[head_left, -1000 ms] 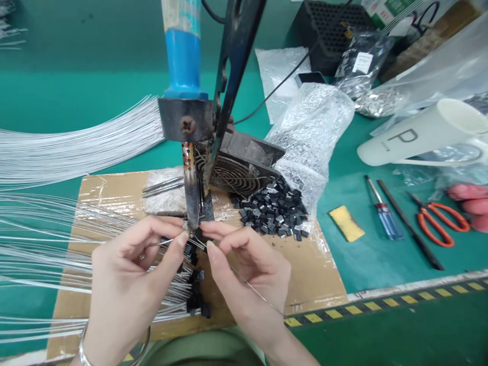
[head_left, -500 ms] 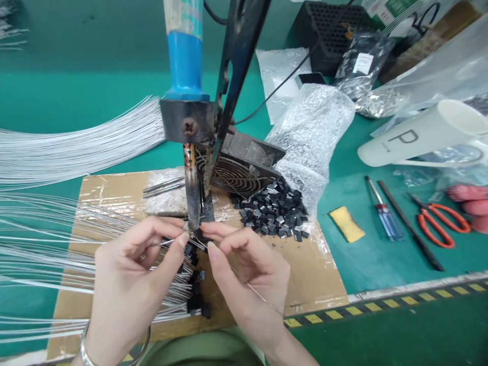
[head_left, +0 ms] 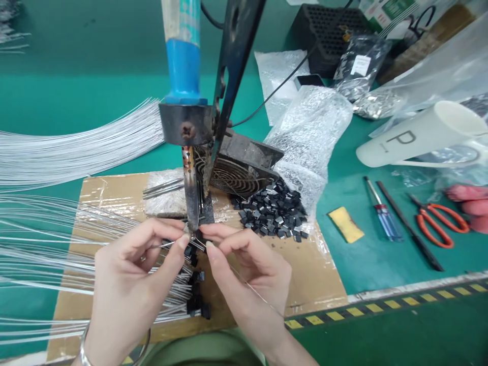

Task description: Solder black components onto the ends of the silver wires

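A soldering iron with a blue handle (head_left: pixel 183 71) is clamped upright, its tip pointing down between my hands. My left hand (head_left: pixel 129 279) is closed, thumb and forefinger pinching a thin wire (head_left: pixel 165 244) just beneath the tip. The piece at its end is mostly hidden by my fingers. Close by on the right, my right hand (head_left: pixel 255 274) pinches a thin strand of solder wire (head_left: pixel 246 282), which trails back across the palm. Below the fingertips lie white wires with black connectors (head_left: pixel 195 300) at their ends.
A pile of small black parts (head_left: pixel 272 208) lies on the cardboard (head_left: pixel 305 284) beside a fan (head_left: pixel 244 162). White wire bundles (head_left: pixel 76 152) spread at left. Rightward are a yellow sponge (head_left: pixel 346 224), a screwdriver (head_left: pixel 388 223), orange-handled pliers (head_left: pixel 442 223) and a white mug (head_left: pixel 412 137).
Both hands hold nearly the same pose at the iron tip. The view has shifted very slightly; nothing has been picked up or let go.
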Demonstrator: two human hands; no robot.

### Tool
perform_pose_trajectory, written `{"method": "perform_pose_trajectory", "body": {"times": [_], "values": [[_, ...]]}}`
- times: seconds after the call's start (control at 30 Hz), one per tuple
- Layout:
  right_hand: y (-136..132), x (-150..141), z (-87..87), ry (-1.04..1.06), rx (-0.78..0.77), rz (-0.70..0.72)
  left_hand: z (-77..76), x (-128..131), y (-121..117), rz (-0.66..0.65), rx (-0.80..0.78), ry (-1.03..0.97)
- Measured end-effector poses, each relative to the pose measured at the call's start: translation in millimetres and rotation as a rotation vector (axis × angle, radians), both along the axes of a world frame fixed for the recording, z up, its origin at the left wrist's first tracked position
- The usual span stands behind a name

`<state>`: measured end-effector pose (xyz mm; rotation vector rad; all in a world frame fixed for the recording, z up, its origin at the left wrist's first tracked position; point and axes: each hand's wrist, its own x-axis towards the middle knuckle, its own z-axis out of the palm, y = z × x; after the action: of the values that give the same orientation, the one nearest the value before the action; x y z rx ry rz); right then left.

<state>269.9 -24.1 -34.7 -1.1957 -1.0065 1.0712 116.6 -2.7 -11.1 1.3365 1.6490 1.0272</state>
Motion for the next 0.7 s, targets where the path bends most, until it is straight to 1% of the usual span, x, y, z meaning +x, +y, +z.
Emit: {"method": "perform_pose_trajectory", "body": {"times": [0.17, 0.4, 0.53, 0.7], "values": [[-0.1, -0.8, 2.0, 0.006, 0.008, -0.002, 2.7, 1.8, -0.8, 0.017, -0.034, 0.005], [1.2, -2.1, 2.2, -0.012, 0.008, -0.014, 2.4, 0.6, -0.8, 0.01, -0.013, -0.013], [-0.6, -1.6, 0.7, -0.006, 0.001, -0.005, 0.2, -0.6, -0.8, -0.019, 0.001, -0.002], [-1.9, -1.5, 0.2, -0.005, 0.02, -0.005, 0.1, 0.4, -0.5, -0.004, 0.01, -0.002]]}}
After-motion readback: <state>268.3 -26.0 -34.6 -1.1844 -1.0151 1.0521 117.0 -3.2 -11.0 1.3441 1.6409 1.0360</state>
